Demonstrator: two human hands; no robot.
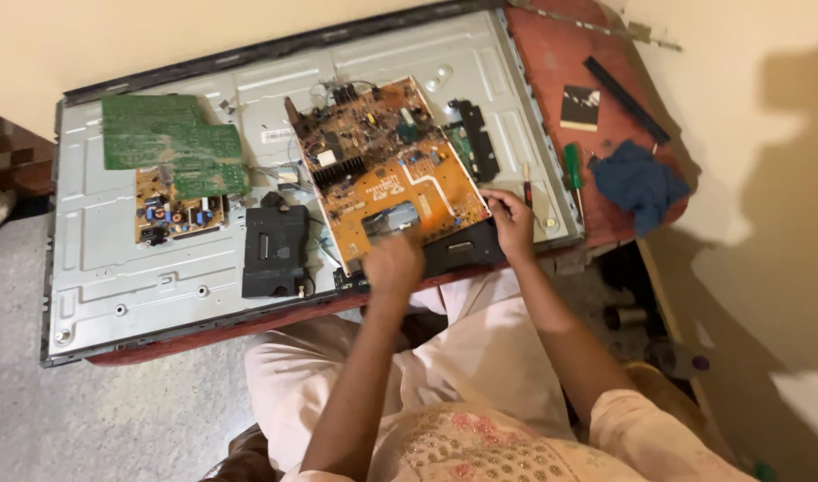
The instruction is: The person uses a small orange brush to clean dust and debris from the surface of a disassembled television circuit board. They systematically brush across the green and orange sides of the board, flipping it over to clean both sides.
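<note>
A large orange circuit board lies tilted on the grey metal back of a flat screen panel. My right hand grips the board's near right corner. My left hand is blurred at the board's near edge, fingers curled, and I cannot tell whether it holds anything. The board carries a black heat sink, small components and several wires at its far end.
A green board and a small orange board sit on the panel's left. A black box lies beside the big board. A green-handled screwdriver, red-handled tool, blue cloth and black strip rest on the red table.
</note>
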